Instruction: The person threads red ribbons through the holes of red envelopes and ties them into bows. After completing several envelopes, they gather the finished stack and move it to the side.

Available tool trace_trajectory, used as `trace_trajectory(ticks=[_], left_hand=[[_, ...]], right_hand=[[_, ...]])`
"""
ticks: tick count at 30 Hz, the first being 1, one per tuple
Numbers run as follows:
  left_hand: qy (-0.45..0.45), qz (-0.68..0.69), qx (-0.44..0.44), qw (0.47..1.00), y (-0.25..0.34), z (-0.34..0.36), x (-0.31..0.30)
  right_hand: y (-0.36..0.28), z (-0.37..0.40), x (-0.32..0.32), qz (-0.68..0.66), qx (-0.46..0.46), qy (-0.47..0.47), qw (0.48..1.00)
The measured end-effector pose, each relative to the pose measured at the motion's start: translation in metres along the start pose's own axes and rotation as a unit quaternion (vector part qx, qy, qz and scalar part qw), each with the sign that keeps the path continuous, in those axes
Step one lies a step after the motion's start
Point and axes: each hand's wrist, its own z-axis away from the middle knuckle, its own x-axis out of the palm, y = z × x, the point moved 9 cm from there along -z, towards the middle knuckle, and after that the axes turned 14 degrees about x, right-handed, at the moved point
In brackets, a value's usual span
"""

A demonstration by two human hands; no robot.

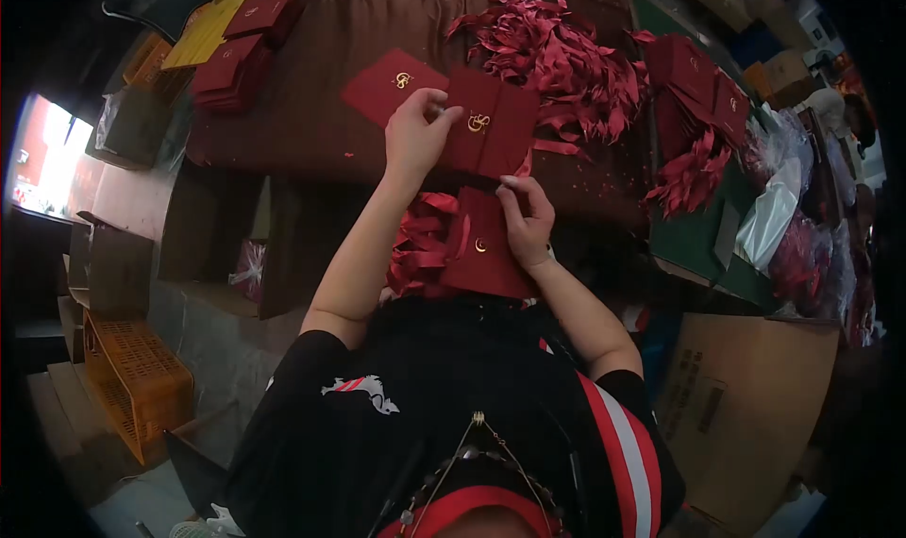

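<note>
A red pouch [484, 241] is lying nearest the body, beside loose ribbons [421, 245]. The right hand [530, 219] is curling its fingers at the near edge of a second pouch [505, 130] on the table [311, 94], being closer to that edge. The left hand [415, 134] is bending beside its left side. Whether either is pinching anything, I cannot tell. Beyond, a ribbon heap [566, 61] is lying.

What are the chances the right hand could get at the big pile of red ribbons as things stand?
Probably good, yes: the ribbons lie on the table beyond the right hand, and the flat red pouch seems to leave a way past its right side.
</note>
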Motion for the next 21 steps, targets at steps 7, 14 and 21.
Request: trace_trajectory(ticks=[7,14,21], left_hand=[[0.015,0.013,-0.015,1.0,-0.011,0.015,0.009],[0.057,0.056,-0.026,0.996,-0.031,0.045,0.03],[0.076,0.19,-0.017,0.979,-0.045,0.046,0.033]], right_hand=[[-0.022,0.008,0.055,0.109,-0.118,-0.042,0.986],[-0.033,0.014,0.06,0.118,-0.119,-0.085,0.982],[-0.084,-0.018,0.009,0.171,-0.149,0.029,0.974]])
